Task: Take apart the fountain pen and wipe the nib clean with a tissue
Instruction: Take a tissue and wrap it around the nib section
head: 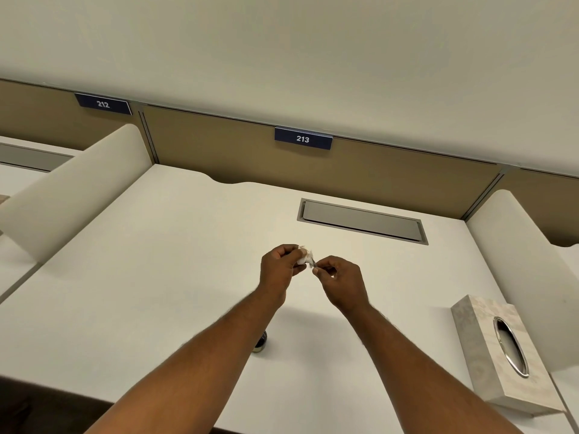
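Both hands are raised above the middle of the white bench [163, 245], meeting just short of the grey cable hatch [360, 221] that lies at about one o'clock from them. The left hand [279, 269] has its fingers closed around a small crumpled tissue [304, 256], which bulges out at the thumb side. The right hand [340, 281] pinches a slim silvery piece, apparently the nib section [312, 262] of the fountain pen, with thumb and forefinger closed on it; its tip runs into the tissue, so the two hands touch through it.

By my judgement the nib end is light, stiff and slippery with ink, and its point is thin enough to bend; it is best held on the grip section behind the metal, with the soft tissue folded round the tip and drawn off along its length rather than twisted.

Much is hard to make out. The nib itself is tiny and mostly buried in tissue and fingers, so neither ink nor its shape can be read. At six o'clock from the hands, a dark rounded part with a metal ring [260, 342] peeps out from behind the left forearm; it may be the cap or barrel, I cannot tell which. A tissue box [488, 346] stands at four o'clock, near the bench's right edge.
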`<state>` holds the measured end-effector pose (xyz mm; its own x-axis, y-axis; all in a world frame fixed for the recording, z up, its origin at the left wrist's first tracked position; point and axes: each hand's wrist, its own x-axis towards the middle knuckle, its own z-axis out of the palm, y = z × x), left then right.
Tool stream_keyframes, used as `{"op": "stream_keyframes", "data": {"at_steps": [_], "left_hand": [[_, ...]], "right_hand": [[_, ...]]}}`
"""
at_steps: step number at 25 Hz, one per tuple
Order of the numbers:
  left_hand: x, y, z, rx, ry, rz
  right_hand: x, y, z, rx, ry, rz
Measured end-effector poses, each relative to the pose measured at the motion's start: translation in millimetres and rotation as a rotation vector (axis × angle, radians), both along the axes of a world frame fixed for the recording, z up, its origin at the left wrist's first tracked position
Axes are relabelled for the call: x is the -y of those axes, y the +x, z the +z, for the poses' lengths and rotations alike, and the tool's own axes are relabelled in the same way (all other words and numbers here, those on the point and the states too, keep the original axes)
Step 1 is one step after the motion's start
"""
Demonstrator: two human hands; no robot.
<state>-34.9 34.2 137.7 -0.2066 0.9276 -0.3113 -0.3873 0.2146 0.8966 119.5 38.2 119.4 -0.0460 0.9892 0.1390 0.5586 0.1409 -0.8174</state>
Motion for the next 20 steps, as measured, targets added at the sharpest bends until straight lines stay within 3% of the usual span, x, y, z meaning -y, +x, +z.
{"op": "stream_keyframes", "data": {"at_steps": [3, 7, 12, 20], "left_hand": [[-3.3, -3.2, -7.3, 0.116, 0.029, 0.098], [-2.3, 1.0, -12.6, 0.032, 0.016, 0.031], [0.7, 12.0, -13.9, 0.077, 0.027, -0.114], [7.1, 12.9, -31.3, -0.007, -0.021, -0.128]], "right_hand": [[4.0, 4.6, -2.2, -0.021, -0.021, -0.041], [2.1, 1.2, 0.3, -0.046, 0.014, -0.036], [1.3, 3.5, 0.3, -0.092, -0.022, -0.045], [11.2, 19.3, -14.3, -0.076, -0.033, -0.053]]}}
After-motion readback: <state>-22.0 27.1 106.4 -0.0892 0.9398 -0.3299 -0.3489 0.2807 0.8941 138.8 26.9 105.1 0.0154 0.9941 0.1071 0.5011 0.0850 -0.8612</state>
